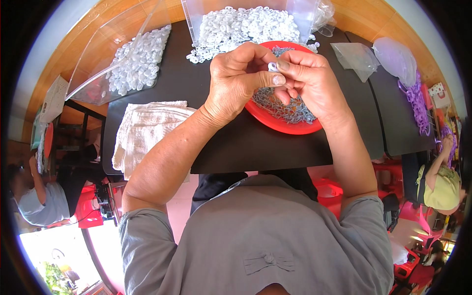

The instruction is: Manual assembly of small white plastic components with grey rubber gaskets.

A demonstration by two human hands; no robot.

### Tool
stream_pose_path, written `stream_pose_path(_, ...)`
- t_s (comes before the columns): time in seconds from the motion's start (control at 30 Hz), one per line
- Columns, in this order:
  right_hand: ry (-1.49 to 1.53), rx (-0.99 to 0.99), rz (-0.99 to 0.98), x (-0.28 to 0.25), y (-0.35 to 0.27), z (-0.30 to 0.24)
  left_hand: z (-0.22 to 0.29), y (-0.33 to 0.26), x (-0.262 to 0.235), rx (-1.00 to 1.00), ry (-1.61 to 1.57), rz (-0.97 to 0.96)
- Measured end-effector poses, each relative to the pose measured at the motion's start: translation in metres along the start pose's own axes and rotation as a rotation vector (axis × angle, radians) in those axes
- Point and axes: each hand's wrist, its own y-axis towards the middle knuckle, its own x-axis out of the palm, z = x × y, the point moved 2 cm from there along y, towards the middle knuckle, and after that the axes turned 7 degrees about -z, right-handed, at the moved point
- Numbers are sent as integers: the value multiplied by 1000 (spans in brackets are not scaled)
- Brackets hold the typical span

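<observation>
Both hands meet over the red basin (287, 129) at the far middle of the table. Thumb and fingers of my left hand (236, 76) pinch a small white plastic piece (272, 66) with a dark hole or mark. My right hand (314, 81) grips the same piece from the right, its thumb against it and its other fingers curled. Many small blue-grey pieces (300, 114) lie in the basin, partly hidden by my hands. Just beyond, a heap of small white pieces (248, 27) spills from a clear plastic box (308, 14).
On the left, a tilted clear bin (83, 81) holds more white pieces (140, 61). A folded cream cloth (147, 128) lies by my left forearm. Clear bags (355, 59) and purple strands (418, 108) are at right. People sit at the left (44, 199) and right (440, 187).
</observation>
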Motion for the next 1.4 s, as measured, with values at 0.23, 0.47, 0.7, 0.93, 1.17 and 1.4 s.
stream_pose_path(0.23,136,-1,-49,4,0,1,2,-2,-1,7,-31,3)
stream_pose_path(0.47,114,-13,-43,3,0,0,8,1,3,4,-68,-23)
stream_pose_path(0.7,-105,-75,74,0,-2,-9,0,4,7,124,12,-26)
stream_pose_path(0.93,-72,-12,19,-1,-1,-8,6,1,4,88,79,-11)
stream_pose_path(1.17,110,19,-53,-1,1,-1,5,-1,2,8,-17,-7)
stream_pose_path(1.4,59,11,10,0,-2,-6,8,-1,7,-8,-178,-22)
